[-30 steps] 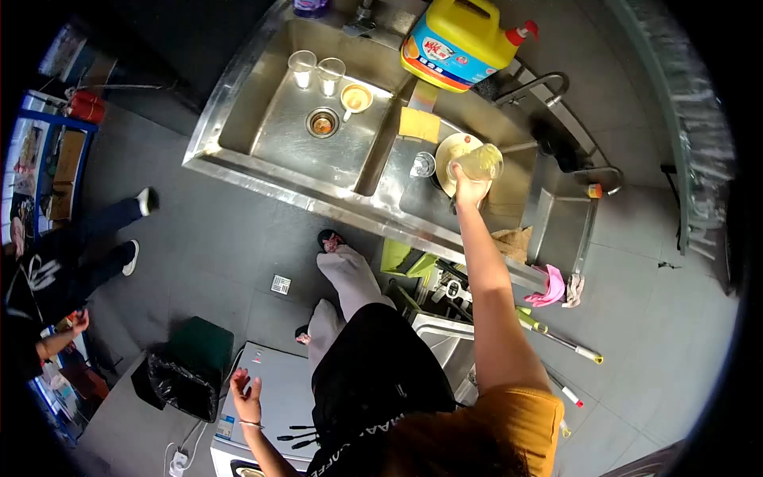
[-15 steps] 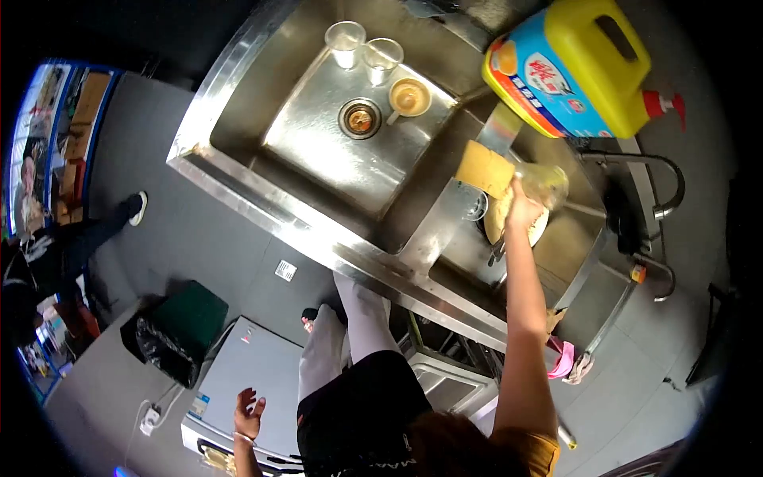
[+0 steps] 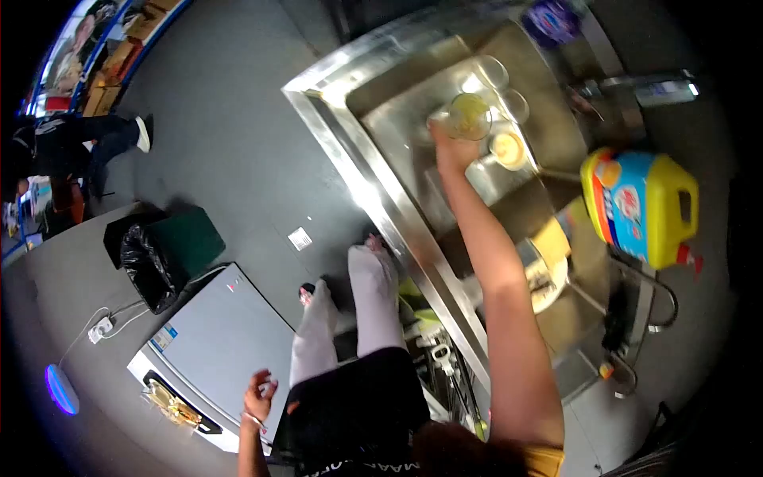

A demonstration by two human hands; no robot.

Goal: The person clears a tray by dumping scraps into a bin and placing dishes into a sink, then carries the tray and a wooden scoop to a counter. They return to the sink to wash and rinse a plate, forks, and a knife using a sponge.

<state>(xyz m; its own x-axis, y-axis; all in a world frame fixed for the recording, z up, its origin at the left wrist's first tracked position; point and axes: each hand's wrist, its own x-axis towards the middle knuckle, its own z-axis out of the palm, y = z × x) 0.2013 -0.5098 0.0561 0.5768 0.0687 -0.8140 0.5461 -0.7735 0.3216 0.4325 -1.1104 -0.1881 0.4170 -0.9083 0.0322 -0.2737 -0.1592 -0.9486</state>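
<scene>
My right hand (image 3: 457, 151) reaches into the left sink basin (image 3: 413, 119), its fingers round a clear glass (image 3: 470, 117) with something yellowish in it. Beside that glass, two clear cups (image 3: 491, 73) (image 3: 513, 106) stand in the basin, and a cup with a light brown drink (image 3: 509, 150) is just right of my wrist. My left hand (image 3: 260, 395) hangs over the white appliance's edge, fingers apart and slightly bent, holding nothing. A yellow sponge or cloth (image 3: 550, 242) and a white plate (image 3: 555, 288) lie in the other basin.
A yellow detergent jug (image 3: 642, 207) stands behind the sink near a tap (image 3: 664, 306). A purple package (image 3: 550, 22) is at the top. On the floor are a green bin (image 3: 187, 242) and a white appliance (image 3: 226, 334). Another person (image 3: 103, 143) stands at the far left.
My right hand has moved from the right basin to the left one with the glass. The yellow sponge or cloth is now apart from my hand. The view has turned and shifted.
</scene>
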